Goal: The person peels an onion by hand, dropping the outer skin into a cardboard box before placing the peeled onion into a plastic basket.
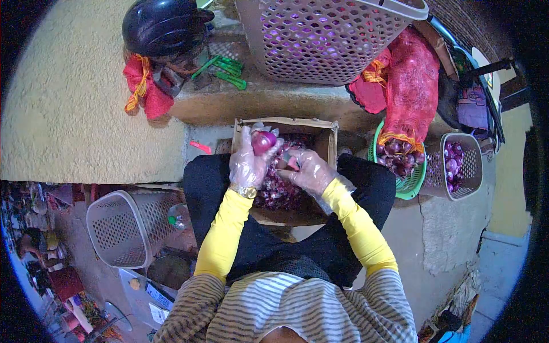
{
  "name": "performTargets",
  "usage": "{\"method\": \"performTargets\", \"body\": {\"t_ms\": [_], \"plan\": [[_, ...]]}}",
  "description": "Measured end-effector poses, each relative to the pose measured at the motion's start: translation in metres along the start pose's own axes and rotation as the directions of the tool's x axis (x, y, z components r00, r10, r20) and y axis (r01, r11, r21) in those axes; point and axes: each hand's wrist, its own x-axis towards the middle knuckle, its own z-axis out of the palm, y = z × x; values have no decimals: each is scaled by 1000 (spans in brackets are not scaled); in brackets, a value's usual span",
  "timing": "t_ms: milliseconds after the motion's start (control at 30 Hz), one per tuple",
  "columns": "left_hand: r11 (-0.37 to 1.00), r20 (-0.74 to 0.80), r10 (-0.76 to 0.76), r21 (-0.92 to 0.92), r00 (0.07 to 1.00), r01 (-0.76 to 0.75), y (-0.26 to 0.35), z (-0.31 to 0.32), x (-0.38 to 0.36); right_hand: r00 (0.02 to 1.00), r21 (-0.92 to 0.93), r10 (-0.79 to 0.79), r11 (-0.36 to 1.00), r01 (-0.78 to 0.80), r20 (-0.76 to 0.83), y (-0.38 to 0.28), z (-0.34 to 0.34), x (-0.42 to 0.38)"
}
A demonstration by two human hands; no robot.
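My left hand [249, 161], in a clear plastic glove, is closed around a peeled-looking red onion [263, 143]. In the same kind of glove, my right hand [313, 171] grips a small knife [293, 163] with a pinkish part showing; its blade is hard to make out. The knife is just to the right of the onion. Both hands are above an open cardboard box [290, 218] between my knees. Purple onion skins [275, 193] lie inside the box.
A large perforated basket [337, 43] stands on the ledge ahead, beside green cutters [229, 71] and a black helmet [163, 27]. At right, a red mesh sack [413, 86] spills onions into a green basket [413, 186]. A grey basket [472, 171] holds onions; another basket [117, 228] lies left.
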Motion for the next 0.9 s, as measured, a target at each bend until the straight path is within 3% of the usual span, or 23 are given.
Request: {"method": "performTargets", "body": {"t_ms": [67, 133, 200, 233, 300, 467, 533, 667, 733, 767, 800, 833, 867, 900], "plan": [[981, -92, 183, 78, 979, -176, 5, 3, 2, 997, -108, 60, 993, -55, 48, -8, -4, -3], [975, -120, 206, 114, 971, -193, 10, 18, -6, 999, -136, 40, 990, -37, 20, -9, -7, -2], [992, 20, 116, 40, 993, -117, 9, 5, -1, 1000, -164, 22, 986, -24, -10, -13, -11, -1], [992, 20, 117, 40, 993, -118, 7, 1, 0, 999, -223, 20, 974, -26, -26, -18, -13, -1], [999, 104, -30, -24, 994, 33, 6, -3, -2, 999, -281, 16, 959, -27, -41, -17, -14, 1], [999, 23, -48, -14, 999, 49, 2, -1, 3, 999, -424, -38, 905, 38, 10, 6, -14, 4], [999, -2, -36, -3, 999, 36, 2, -1, 4, 1000, -401, 0, 916, -4, -11, -10, -20, 2], [996, 126, -81, -28, 989, 86, 6, 5, -5, 992, -315, 106, 941, -124, -73, -26, -27, 3], [994, 182, -107, -2, 977, 110, 4, 4, -10, 993, -345, 78, 933, -104, -90, -28, -28, 5], [940, 269, 38, 317, 962, -126, 1, 1, -13, 993, -375, 48, 923, -85, -108, -29, -28, 6], [739, 394, 142, 568, 908, -362, -2, -4, -15, 993, -376, 48, 923, -86, -108, -31, -28, 7], [139, 510, 268, 819, 817, -557, -10, -18, -8, 993, -382, 24, 922, -67, -115, -33, -28, 8], [139, 510, 268, 819, 817, -557, -17, -32, 2, 993, -388, 1, 920, -48, -120, -34, -28, 8], [430, 314, 265, 808, 912, -404, -22, -38, 11, 993, -388, 3, 920, -49, -121, -33, -26, 10]]}}
